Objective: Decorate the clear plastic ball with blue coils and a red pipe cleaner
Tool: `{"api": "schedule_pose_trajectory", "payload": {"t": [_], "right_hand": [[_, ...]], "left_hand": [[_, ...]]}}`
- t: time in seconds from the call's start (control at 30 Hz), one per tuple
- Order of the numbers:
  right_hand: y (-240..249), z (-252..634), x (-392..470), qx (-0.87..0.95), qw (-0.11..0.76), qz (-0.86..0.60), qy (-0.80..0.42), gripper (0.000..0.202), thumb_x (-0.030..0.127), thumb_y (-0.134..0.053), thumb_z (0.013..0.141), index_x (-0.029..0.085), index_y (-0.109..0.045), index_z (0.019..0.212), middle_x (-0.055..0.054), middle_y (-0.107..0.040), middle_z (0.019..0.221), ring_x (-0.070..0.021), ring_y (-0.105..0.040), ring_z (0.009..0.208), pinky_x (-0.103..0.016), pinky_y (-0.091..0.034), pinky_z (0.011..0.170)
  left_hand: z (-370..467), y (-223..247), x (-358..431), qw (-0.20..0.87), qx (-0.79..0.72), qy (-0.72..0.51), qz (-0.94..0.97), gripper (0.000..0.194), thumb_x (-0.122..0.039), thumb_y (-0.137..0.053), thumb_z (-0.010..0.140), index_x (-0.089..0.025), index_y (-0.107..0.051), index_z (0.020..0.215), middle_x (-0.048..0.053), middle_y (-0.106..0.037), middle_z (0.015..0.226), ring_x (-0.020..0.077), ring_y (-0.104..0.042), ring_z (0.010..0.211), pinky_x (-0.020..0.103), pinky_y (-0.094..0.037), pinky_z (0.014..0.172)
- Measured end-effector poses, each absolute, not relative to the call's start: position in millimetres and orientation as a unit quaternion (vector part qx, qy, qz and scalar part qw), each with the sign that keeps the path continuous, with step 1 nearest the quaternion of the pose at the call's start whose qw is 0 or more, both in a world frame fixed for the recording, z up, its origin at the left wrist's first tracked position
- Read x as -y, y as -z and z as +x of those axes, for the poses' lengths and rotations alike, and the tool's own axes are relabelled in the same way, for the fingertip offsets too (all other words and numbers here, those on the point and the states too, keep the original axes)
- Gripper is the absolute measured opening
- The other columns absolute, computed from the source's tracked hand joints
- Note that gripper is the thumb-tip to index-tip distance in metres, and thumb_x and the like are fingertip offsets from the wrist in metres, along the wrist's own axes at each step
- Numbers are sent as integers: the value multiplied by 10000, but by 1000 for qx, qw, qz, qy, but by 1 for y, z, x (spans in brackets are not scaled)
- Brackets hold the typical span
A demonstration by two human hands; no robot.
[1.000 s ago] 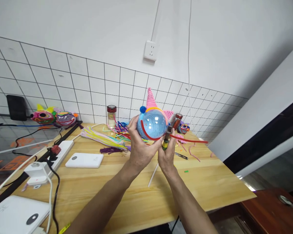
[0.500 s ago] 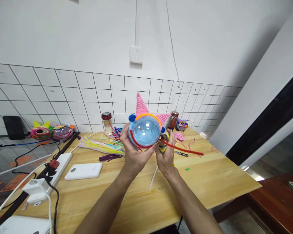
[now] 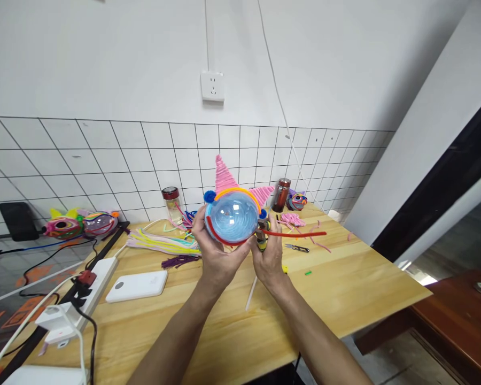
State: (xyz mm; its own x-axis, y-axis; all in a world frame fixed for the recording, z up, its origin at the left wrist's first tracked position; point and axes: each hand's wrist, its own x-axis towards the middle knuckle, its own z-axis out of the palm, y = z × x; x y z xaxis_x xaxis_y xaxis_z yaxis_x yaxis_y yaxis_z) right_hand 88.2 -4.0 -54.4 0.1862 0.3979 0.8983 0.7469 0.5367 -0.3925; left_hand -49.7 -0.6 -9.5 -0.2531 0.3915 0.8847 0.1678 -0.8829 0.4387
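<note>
A clear rounded plastic piece (image 3: 233,216) is held up above the table, trimmed with orange, blue and red fuzzy stems, with two pink pointed ears (image 3: 225,175) on top and blue pompoms at its sides. My left hand (image 3: 216,248) wraps round its left side and underside. My right hand (image 3: 269,254) closes round a tool with yellow-and-dark handles (image 3: 262,244), whose head is against the piece's right edge. From there a long red stem (image 3: 296,234) sticks out to the right.
Bundles of fuzzy stems (image 3: 160,241), a glass bottle (image 3: 172,206), a red-brown flask (image 3: 281,195) and small snips (image 3: 297,248) lie or stand behind. At left are a white power bank (image 3: 136,286), a power strip (image 3: 98,275) and finished-looking figures (image 3: 100,223).
The view has shifted slightly. The red stem's free end now points more level, where it drooped before. Both hands keep their hold.
</note>
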Motion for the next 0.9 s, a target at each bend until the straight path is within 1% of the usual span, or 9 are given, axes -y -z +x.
{"api": "schedule_pose_trajectory", "payload": {"t": [0.27,0.43,0.53,0.7,0.83,0.9], "right_hand": [[54,84,4,613,607,-475,174,619,388,-544,1071,214,-372,1639,-213,-622,1441,-374,-613,1334,-633,-559,1066],[51,84,4,605,614,-471,186,619,389,-557,1069,220,-377,1637,-201,-646,1385,-365,-626,1308,-616,-573,1046],[51,85,5,610,616,-465,180,601,375,-547,1072,227,-386,1632,-196,-644,1389,-355,-628,1316,-600,-581,1041],[53,85,6,610,618,-464,173,610,379,-556,1058,227,-394,1626,-193,-641,1403,-353,-640,1295,-589,-588,1026],[54,86,5,603,621,-466,184,640,385,-570,1050,223,-372,1637,-202,-619,1432,-369,-607,1345,-614,-562,1062],[54,86,5,599,623,-468,185,645,387,-576,1048,220,-370,1637,-205,-618,1423,-374,-602,1340,-625,-555,1064]], "left_hand": [[-45,5,5,92,-238,-769,587,1113,-400,-988,707,-310,-316,1591,144,-403,1593,312,-481,1514,484,-418,1276],[-44,7,5,91,-249,-767,584,1100,-351,-973,718,-308,-304,1590,149,-400,1600,322,-486,1516,510,-414,1278],[-45,9,6,92,-248,-766,586,1106,-324,-973,712,-308,-302,1590,149,-397,1604,328,-471,1531,521,-398,1288],[-46,7,7,79,-245,-769,586,1112,-326,-974,709,-305,-300,1594,150,-393,1603,333,-456,1542,528,-389,1291],[-46,5,8,71,-243,-771,584,1106,-328,-972,706,-300,-310,1591,149,-398,1595,330,-469,1524,525,-397,1286],[-45,5,8,72,-247,-771,583,1110,-326,-972,701,-296,-310,1590,150,-400,1593,333,-472,1521,525,-403,1283]]}}
